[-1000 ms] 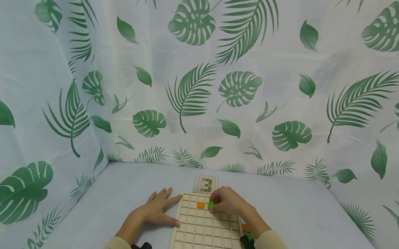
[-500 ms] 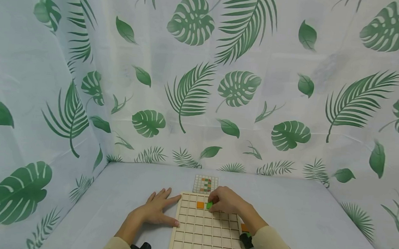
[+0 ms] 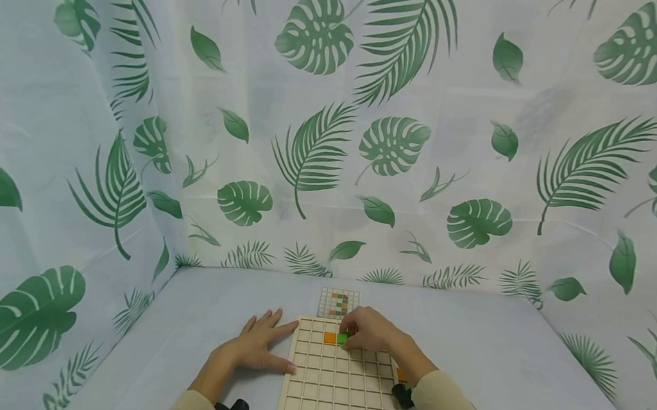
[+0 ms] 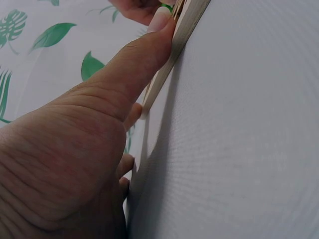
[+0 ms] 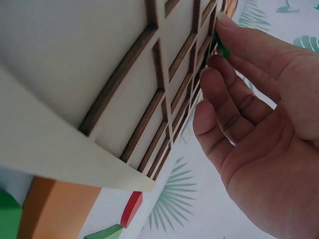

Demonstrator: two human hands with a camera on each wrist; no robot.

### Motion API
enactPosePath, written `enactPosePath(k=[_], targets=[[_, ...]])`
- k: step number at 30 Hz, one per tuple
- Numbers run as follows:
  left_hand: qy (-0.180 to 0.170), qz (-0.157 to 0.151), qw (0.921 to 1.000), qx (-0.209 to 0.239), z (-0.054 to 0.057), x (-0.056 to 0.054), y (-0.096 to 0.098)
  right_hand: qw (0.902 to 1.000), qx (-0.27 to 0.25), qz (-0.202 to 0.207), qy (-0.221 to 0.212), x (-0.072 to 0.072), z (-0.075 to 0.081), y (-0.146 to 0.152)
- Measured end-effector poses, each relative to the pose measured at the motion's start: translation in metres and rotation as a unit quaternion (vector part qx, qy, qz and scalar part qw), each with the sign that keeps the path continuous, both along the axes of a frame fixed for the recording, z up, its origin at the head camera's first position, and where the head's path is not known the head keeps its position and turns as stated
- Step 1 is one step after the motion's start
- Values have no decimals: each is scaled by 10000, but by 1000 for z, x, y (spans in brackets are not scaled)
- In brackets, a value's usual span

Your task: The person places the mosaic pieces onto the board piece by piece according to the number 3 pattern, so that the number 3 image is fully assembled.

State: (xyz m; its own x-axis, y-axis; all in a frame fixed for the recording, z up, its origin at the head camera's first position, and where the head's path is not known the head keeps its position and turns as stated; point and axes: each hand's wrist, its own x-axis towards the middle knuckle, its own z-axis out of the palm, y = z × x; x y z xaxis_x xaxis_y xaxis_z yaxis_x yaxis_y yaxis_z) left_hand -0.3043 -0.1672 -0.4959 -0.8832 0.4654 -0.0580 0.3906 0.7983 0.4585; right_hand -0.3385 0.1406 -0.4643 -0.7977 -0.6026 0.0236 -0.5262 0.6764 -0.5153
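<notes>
A wooden grid board [image 3: 342, 396] lies in front of me in the head view. My right hand [image 3: 373, 330] reaches over its far rows and pinches a green tile [image 3: 342, 339] between thumb and fingers. That tile sits right beside an orange tile [image 3: 330, 338], at the cell to its right; the fingers partly cover it. In the right wrist view the green tile [image 5: 222, 48] shows as a sliver at the fingertips. With fingers spread, my left hand [image 3: 256, 344] rests at the board's left edge. Its thumb [image 4: 144, 52] touches the side rim in the left wrist view.
Beyond the board lies a small card [image 3: 326, 303] printed with a coloured grid pattern. Past the board's right edge, partly hidden by the right arm, are loose pieces: an orange one [image 5: 62, 206], a red one [image 5: 131, 209] and green ones [image 5: 7, 219]. A leaf-printed curtain [image 3: 314, 242] stands behind.
My right hand has shifted slightly left with the green tile, which has gone from tilted to lying flatter, close against the orange tile. The left hand has stayed in place.
</notes>
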Motion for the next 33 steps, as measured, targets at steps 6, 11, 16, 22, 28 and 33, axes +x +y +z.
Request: enactPosePath(k=[6, 11, 16, 22, 28, 33], targets=[[12, -8, 10000, 1, 0, 0, -1, 9999, -35, -89, -94, 3, 1, -2], [-1, 4, 10000, -10, 0, -1, -1, 10000, 37, -44, -33, 5, 4, -2], [-42, 10, 10000, 16, 0, 0, -1, 9999, 109, -1, 51, 5, 4, -3], [-50, -8, 10000, 68, -1, 1, 0, 9999, 68, -96, 105, 4, 0, -6], [-38, -38, 10000, 79, -1, 1, -1, 9998, 87, -171, 102, 6, 1, -7], [-17, -57, 9999, 88, -2, 0, -3, 9998, 147, -93, 97, 6, 3, -8]])
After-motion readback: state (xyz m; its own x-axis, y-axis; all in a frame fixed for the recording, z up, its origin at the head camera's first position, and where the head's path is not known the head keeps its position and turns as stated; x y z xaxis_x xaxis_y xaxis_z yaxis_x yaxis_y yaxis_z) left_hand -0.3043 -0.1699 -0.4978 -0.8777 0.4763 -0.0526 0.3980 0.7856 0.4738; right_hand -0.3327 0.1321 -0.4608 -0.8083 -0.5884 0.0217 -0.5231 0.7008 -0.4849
